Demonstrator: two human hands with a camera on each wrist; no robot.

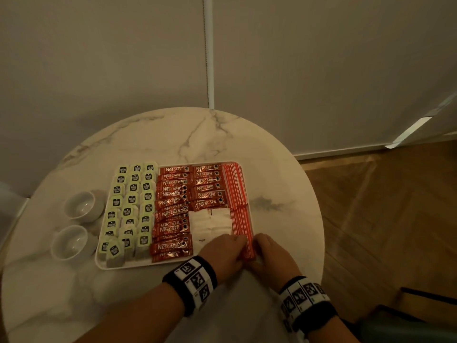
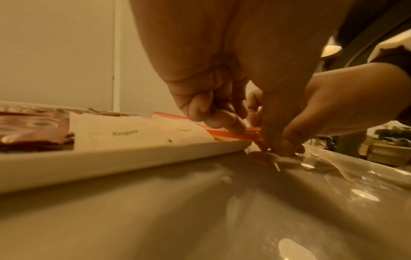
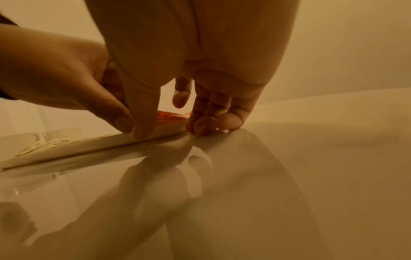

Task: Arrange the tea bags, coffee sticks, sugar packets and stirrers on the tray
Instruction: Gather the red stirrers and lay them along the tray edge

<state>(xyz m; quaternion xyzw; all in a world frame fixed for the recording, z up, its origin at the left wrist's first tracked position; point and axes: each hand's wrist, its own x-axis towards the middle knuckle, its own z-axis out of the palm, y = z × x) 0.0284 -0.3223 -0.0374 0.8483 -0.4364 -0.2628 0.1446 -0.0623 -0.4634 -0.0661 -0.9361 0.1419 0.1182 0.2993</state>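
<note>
round marble table (image 1: 173,134) by pale walls (image 1: 99,58), herringbone wood floor (image 1: 383,206).
</note>
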